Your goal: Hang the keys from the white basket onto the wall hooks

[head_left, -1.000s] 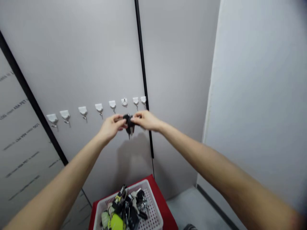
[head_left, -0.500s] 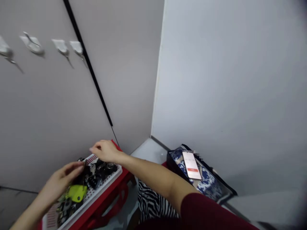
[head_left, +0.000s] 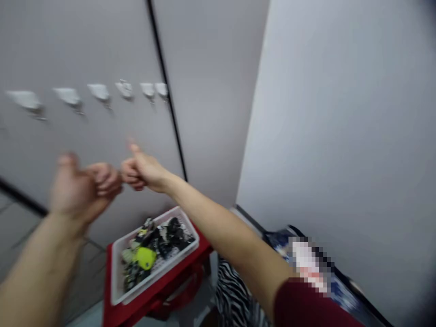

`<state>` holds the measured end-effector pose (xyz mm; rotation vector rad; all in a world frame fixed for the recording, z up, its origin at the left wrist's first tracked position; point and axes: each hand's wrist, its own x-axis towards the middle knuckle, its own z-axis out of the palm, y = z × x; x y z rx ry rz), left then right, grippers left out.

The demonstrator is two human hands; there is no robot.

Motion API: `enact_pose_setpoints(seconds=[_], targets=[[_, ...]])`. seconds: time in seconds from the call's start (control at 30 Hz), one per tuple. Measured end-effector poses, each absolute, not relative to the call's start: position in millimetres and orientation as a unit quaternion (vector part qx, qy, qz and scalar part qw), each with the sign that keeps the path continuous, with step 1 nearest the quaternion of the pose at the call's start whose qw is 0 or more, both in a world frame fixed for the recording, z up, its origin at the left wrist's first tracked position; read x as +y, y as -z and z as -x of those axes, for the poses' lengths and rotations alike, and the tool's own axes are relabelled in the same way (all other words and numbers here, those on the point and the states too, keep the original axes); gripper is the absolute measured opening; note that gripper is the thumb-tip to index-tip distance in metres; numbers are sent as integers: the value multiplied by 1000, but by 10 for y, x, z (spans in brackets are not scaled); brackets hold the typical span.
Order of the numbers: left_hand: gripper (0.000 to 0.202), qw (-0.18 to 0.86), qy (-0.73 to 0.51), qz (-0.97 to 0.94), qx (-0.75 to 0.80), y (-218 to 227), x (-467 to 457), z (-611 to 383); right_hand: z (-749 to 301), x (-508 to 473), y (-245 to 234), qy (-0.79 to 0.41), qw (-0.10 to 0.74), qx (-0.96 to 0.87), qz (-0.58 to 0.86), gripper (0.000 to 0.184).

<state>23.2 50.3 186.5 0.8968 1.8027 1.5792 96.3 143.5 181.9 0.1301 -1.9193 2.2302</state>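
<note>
My left hand (head_left: 85, 186) is raised in front of the grey panel, its fingers curled into a fist and its thumb pointing up. My right hand (head_left: 145, 170) makes the same shape beside it, thumb up and fingers curled in. The knuckles of the two fists meet or nearly meet. I see nothing held in either one, though motion blurs them. Below them a white plastic basket (head_left: 117, 297) contains a jumble of dark keys and key rings (head_left: 163, 240) and a bright yellow-green tag (head_left: 146, 258).
The basket stands on a red stool (head_left: 136, 313). Several white hooks (head_left: 99, 92) line the grey panel (head_left: 211, 113), small metal items hanging from them. At the lower right, a blue patterned bag (head_left: 340, 290) rests by the wall, with a pixelated patch over it. Zebra-striped cloth (head_left: 231, 290) shows below my arm.
Both hands have risen from over the basket and closed into thumbs-up fists side by side. The view has shifted, bringing more hooks and the whole basket into sight.
</note>
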Motion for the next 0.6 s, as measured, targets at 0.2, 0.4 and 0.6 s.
enact_pose_setpoints(seconds=[0.2,0.4,0.6], targets=[[56,349,-661,-370,552,-1761,489,-246,-862,1425,-1639,-760,96,-643,-12,52],[56,360,-659,-346,562,-1660,394,-191,-835,1323,-1583,-736,90,-671,27,54],[43,252,-566,-316,719,-814,227,-37,-875,1287,-745,-565,100,-805,150,49]])
